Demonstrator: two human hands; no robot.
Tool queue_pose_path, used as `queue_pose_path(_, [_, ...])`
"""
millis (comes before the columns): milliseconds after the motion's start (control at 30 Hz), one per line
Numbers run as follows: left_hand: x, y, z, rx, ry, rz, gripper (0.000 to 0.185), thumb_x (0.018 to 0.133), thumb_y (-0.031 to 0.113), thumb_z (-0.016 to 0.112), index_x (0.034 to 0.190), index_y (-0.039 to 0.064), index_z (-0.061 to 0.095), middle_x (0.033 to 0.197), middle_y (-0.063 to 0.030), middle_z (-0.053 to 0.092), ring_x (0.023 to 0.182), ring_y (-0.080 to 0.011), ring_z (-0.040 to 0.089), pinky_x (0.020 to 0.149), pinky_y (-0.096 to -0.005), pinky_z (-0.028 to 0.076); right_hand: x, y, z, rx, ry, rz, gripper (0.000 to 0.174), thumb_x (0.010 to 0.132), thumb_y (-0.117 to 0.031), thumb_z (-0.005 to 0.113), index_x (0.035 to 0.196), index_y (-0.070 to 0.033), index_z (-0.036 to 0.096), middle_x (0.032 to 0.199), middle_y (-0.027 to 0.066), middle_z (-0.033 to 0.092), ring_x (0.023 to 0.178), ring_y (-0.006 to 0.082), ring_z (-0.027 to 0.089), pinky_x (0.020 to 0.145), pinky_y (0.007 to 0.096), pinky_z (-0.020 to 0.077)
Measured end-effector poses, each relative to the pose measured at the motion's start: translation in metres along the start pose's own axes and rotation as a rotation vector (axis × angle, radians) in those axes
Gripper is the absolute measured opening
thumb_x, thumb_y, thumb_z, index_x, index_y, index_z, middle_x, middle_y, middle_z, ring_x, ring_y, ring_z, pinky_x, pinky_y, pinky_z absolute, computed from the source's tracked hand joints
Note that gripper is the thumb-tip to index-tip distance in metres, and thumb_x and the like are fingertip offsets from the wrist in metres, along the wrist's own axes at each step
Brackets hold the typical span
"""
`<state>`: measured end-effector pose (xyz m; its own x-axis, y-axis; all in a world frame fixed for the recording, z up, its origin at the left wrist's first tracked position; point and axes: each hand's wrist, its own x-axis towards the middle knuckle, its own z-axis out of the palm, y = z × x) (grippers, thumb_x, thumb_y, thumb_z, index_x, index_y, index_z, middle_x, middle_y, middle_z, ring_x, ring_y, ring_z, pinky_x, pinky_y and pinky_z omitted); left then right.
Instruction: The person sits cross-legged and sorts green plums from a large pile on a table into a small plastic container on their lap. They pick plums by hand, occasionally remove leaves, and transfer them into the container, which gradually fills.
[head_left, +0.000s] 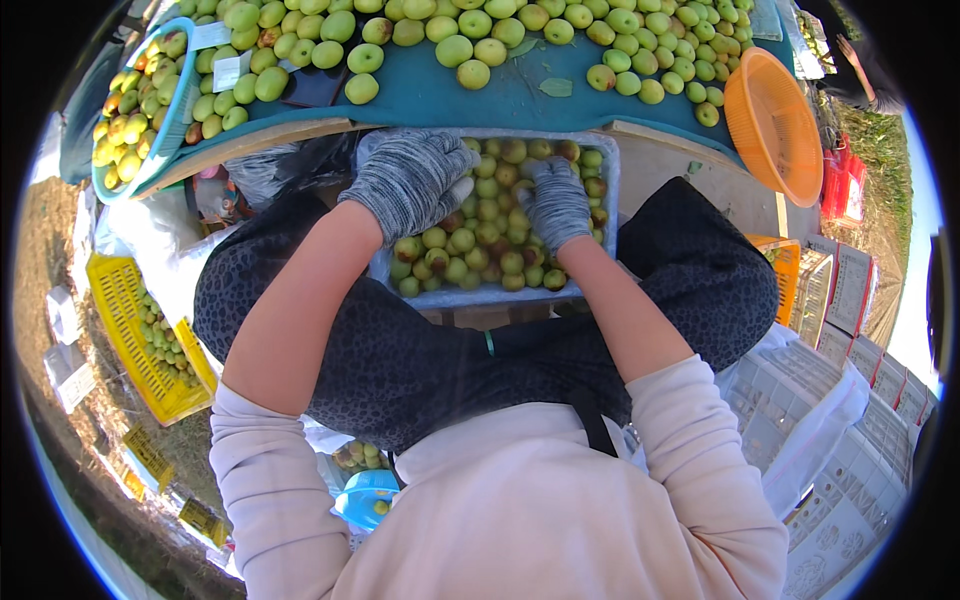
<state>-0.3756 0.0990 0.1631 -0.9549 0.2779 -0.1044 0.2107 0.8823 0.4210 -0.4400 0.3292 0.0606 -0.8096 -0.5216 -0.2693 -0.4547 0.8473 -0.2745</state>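
A plastic crate (609, 232) with a clear liner stands between my knees, filled with green, brown-blotched jujubes (480, 251). Both my hands wear grey knit gloves. Over the crate's far left part is my left hand (412, 184), its back turned up and its fingers curled; whatever lies under the palm is hidden. My right hand (556, 202) rests on the fruit towards the right side, fingertips bent down among the jujubes. Whether either hand grips a fruit cannot be made out.
Beyond the crate, a sorting table (510, 97) covered in teal cloth carries many jujubes. An orange basket (772, 127) hangs over its right edge; a blue-rimmed basket (184, 82) of riper fruit sits left. A yellow crate (142, 345) and white crates (840, 495) flank me. Another person's arm (856, 71) shows far right.
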Motion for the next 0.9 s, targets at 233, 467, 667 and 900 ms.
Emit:
queue_pose_path(233, [0.003, -0.001, -0.003, -0.015, 0.011, 0.01, 0.026, 0.088, 0.019, 0.059, 0.11, 0.007, 0.062, 0.103, -0.0113, 0.062, 0.098, -0.029, 0.058, 0.09, -0.039, 0.046, 0.001, 0.014, 0.023, -0.143, 0.216, -0.115, 0.051, 0.086, -0.024, 0.057, 0.132, -0.007, 0.044, 0.136, 0.0172, 0.042, 0.121, 0.0374, 0.044, 0.104, 0.0463, 0.0344])
queue_pose_path(467, [0.007, -0.003, -0.008, -0.002, -0.004, -0.03, 0.027, 0.089, 0.021, 0.058, 0.111, 0.007, 0.06, 0.103, -0.0117, 0.061, 0.099, -0.0296, 0.057, 0.09, -0.039, 0.045, 0.024, -0.007, -0.006, 0.024, 0.177, -0.006, 0.043, 0.087, -0.03, 0.055, 0.124, -0.007, 0.051, 0.128, 0.0173, 0.05, 0.115, 0.0365, 0.049, 0.099, 0.0457, 0.0389])
queue_pose_path(667, [0.008, -0.006, -0.011, 0.008, -0.001, -0.024, 0.028, 0.089, 0.024, 0.057, 0.112, 0.008, 0.06, 0.102, -0.0119, 0.061, 0.098, -0.0296, 0.058, 0.089, -0.0396, 0.046, 0.059, -0.034, -0.019, -0.104, -0.142, 0.086, 0.042, 0.085, -0.032, 0.058, 0.117, -0.006, 0.056, 0.119, 0.0197, 0.056, 0.11, 0.0349, 0.054, 0.096, 0.0429, 0.0421])
queue_pose_path(900, [0.01, -0.007, -0.014, 0.043, -0.053, -0.055, 0.03, 0.09, 0.028, 0.055, 0.113, 0.009, 0.06, 0.104, -0.0122, 0.061, 0.1, -0.0289, 0.058, 0.091, -0.0398, 0.045, 0.052, -0.014, 0.0, 0.082, -0.024, 0.032, 0.041, 0.084, -0.028, 0.061, 0.118, -0.006, 0.054, 0.114, 0.0222, 0.059, 0.108, 0.0357, 0.055, 0.095, 0.044, 0.0431])
